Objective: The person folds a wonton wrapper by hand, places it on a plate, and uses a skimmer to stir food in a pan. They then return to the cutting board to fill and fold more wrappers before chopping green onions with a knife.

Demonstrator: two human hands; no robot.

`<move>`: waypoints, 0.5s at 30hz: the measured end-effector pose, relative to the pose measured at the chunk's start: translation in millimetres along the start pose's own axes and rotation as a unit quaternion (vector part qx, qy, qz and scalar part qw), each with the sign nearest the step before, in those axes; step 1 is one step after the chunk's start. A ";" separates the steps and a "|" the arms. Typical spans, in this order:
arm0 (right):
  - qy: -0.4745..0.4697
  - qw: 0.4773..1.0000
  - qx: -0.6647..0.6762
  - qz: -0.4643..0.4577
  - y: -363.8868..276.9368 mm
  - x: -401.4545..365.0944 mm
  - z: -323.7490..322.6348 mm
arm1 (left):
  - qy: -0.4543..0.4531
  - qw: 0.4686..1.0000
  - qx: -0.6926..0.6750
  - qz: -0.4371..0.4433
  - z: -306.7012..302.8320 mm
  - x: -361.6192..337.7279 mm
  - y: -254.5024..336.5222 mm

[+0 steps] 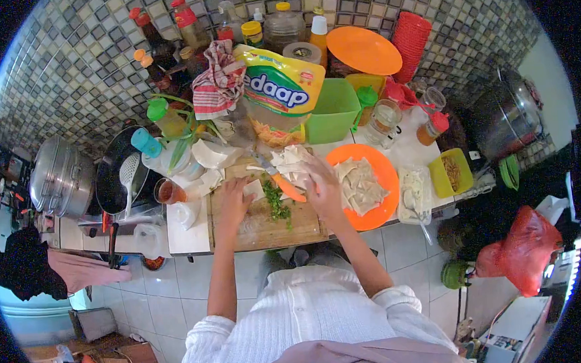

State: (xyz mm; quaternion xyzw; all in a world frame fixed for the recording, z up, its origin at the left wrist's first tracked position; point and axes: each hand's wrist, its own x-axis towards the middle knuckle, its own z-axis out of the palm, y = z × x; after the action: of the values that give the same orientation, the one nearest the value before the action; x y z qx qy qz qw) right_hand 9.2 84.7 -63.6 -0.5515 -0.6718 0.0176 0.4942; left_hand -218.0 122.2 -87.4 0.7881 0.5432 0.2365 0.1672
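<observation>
My left hand (235, 200) rests on the wooden cutting board (241, 234), fingers apart, beside a small pale square sheet (254, 190). My right hand (323, 183) has bent fingers at the right side of a pile of white, thin-looking pieces (291, 162); what lies between the fingertips is hidden. Against its left edge lies a knife's orange handle (287, 187), the blade pointing away. Chopped green leaves (276, 201) are on the board between my hands. To the right, an orange plate (390, 206) holds several pale folded pieces that look like dough (360, 183).
A white tub (416, 211) with a spoon and a yellow-green container (460, 171) stand right of the plate. Behind the board are a yellow packet (283, 78), a green bin (334, 108) and bottles. A black pan (112, 179) with a skimmer sits left.
</observation>
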 end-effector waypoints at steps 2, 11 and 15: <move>0.038 0.991 0.090 0.086 0.9 -12.7 -22.3 | -0.012 1.000 0.000 -0.003 2.1 4.3 -5.3; 0.153 0.904 0.031 0.398 29.2 -134.3 -140.2 | 0.083 0.993 -0.079 -0.005 1.3 3.9 -3.2; 0.275 0.692 0.289 0.602 31.5 -140.0 -156.7 | 0.125 0.891 -0.391 -0.196 -6.9 -2.2 18.2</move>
State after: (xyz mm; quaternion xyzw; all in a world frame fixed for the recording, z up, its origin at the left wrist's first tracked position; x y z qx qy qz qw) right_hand 125.5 -90.9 -91.6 -0.6481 0.0082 0.3518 0.6754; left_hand -208.4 113.7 -72.6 0.5010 0.5665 0.4883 0.4354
